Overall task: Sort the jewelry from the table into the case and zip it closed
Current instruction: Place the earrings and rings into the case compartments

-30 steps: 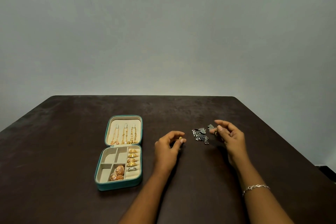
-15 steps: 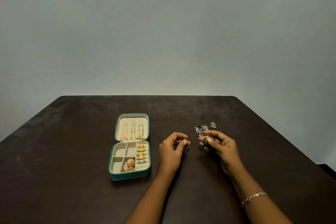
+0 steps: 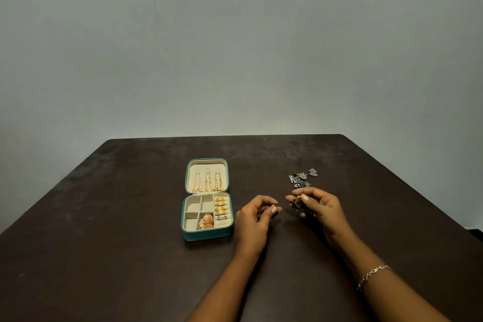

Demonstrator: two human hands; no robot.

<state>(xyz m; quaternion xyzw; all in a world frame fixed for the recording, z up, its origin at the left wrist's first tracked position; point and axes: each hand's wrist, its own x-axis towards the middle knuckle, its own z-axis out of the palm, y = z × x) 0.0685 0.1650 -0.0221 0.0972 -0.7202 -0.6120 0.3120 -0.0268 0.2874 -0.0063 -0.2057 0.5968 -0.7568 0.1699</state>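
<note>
On the dark table (image 3: pixel 130 243), the right hand (image 3: pixel 320 210) pinches a green earring (image 3: pixel 296 202); the left hand (image 3: pixel 254 219) pinches a small gold piece (image 3: pixel 273 208), likely its backing, beside the open case (image 3: pixel 207 234).

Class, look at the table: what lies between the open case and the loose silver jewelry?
In the head view, only bare table lies between the case and the silver jewelry; both hands sit nearer the camera, below that stretch.

A dark brown bench (image 3: pixel 130 243) carries an open teal jewelry case (image 3: pixel 207 235), lid laid flat toward the far edge. Well to the right of it lies a small heap of silver-toned jewelry (image 3: pixel 299 180), with one loose silver piece (image 3: pixel 312 172) just beside the heap.
</note>
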